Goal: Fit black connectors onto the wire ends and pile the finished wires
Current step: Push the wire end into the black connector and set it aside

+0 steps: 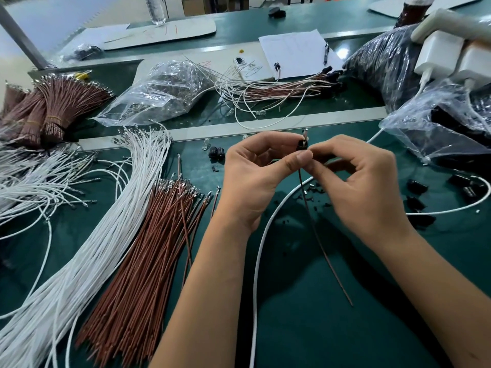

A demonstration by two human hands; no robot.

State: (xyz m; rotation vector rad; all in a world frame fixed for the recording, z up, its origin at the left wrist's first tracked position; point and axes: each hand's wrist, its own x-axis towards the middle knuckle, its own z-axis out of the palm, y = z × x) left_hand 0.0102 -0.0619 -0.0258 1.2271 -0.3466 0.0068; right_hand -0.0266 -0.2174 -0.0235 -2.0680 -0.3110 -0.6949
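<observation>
Left hand (pixel 255 176) pinches the black connector (pixel 303 144) above the counter (pixel 305 328), right hand (pixel 356 181) pinches the brown wire (pixel 318 237) just below it, metal tip poking out the top. Wire's light & floppy, tail dangling toward the counter, so prob. best gripped right by the terminal; connector small, hard. Finished pile (pixel 289 87) sits well behind, brown stock (pixel 148 251) to the left.

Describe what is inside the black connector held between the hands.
A metal terminal tip sticks out above the black connector; a brown wire hangs below. The fingers cover how it seats.
</observation>
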